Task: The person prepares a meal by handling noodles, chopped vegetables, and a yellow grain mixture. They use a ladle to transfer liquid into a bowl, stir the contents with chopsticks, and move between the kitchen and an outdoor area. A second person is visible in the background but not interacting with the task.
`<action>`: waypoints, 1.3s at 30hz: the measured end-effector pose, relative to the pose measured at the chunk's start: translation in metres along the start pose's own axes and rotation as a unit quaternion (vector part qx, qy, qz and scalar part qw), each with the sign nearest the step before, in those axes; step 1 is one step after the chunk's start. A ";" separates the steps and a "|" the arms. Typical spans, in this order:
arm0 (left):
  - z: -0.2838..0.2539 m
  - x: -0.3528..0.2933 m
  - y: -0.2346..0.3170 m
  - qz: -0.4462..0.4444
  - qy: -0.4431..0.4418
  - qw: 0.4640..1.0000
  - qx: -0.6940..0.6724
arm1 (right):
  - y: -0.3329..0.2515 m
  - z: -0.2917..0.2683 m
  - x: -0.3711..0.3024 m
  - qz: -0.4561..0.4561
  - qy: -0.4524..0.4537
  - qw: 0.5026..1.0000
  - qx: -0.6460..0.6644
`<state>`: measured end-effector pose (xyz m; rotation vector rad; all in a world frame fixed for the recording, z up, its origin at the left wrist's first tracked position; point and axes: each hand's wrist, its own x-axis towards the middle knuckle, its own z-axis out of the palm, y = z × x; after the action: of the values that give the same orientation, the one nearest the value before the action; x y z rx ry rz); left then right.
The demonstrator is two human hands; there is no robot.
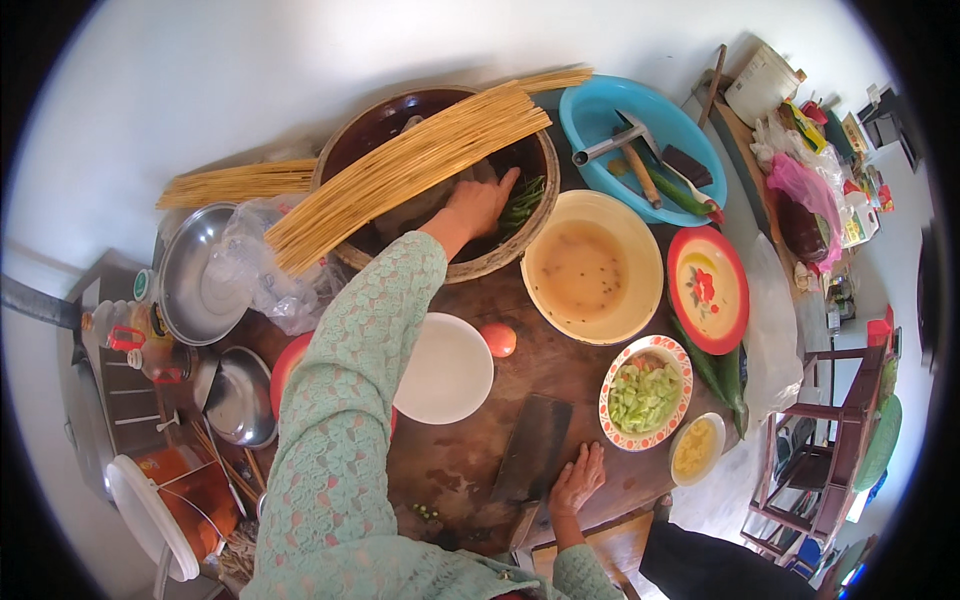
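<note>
Head view: my left hand [480, 203] reaches into the basket [440, 262], fingers loosely spread over green beans [522, 200]; next comes closing on a bunch. My right hand [577, 480] lies flat, empty, beside the cleaver [533, 448].

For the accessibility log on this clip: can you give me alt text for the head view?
Seen from above, a person's left hand reaches into a large brown basket holding green beans, with long bamboo skewers laid across its rim. The right hand rests flat on a wooden table beside a cleaver, amid bowls and plates.
</note>
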<state>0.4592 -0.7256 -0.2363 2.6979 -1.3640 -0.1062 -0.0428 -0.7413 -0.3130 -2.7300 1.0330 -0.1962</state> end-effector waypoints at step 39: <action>-0.054 -0.462 0.123 -0.215 0.052 0.815 -0.535 | -0.038 -0.041 -0.095 0.024 -0.147 0.972 0.182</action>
<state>0.0939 -0.4219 -0.1617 1.8852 -0.3659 -0.5595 -0.0973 -0.6568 -0.2686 -2.3142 0.8797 0.0269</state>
